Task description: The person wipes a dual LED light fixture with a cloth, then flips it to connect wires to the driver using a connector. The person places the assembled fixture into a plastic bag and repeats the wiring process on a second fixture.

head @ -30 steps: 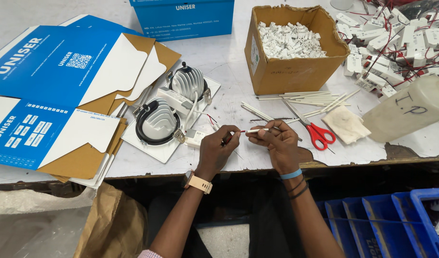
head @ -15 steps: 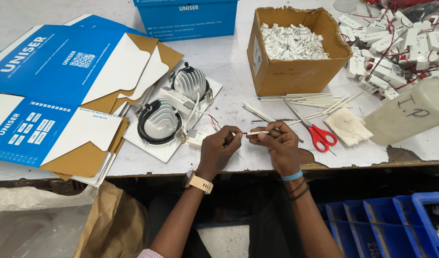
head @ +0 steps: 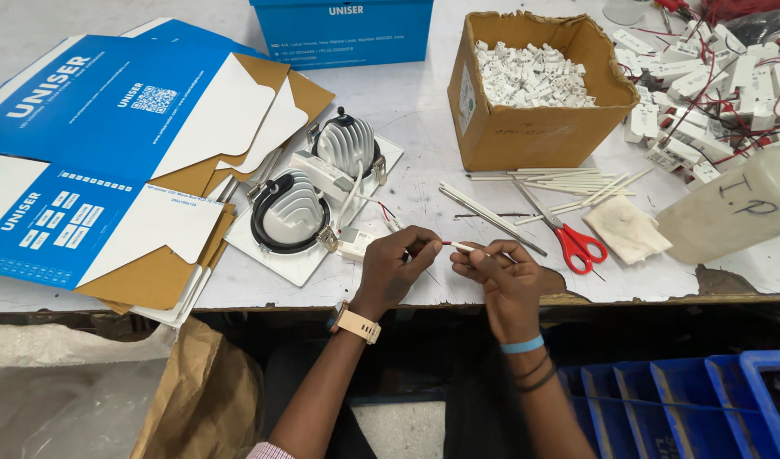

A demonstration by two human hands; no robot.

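My left hand (head: 396,269) and my right hand (head: 498,276) meet at the front edge of the white table (head: 424,102). Between their fingertips they pinch a thin white sleeve tube (head: 460,246) with a fine wire at its left end. Just left of my hands lie two round ribbed downlight fittings (head: 298,208) with white driver blocks and thin wires, resting on a white card. A loose pile of white sleeve tubes (head: 560,183) and red-handled scissors (head: 574,242) lie just beyond my right hand.
An open brown carton of small white connectors (head: 534,93) stands behind. Wired white parts (head: 704,76) are heaped at the far right beside a translucent plastic jug (head: 730,217). Flat blue-and-white box blanks (head: 93,144) cover the left. Blue crates (head: 670,408) sit under the table.
Both hands have stayed at the table edge; the fingers have shifted slightly along the thin tube. Nothing else has moved.
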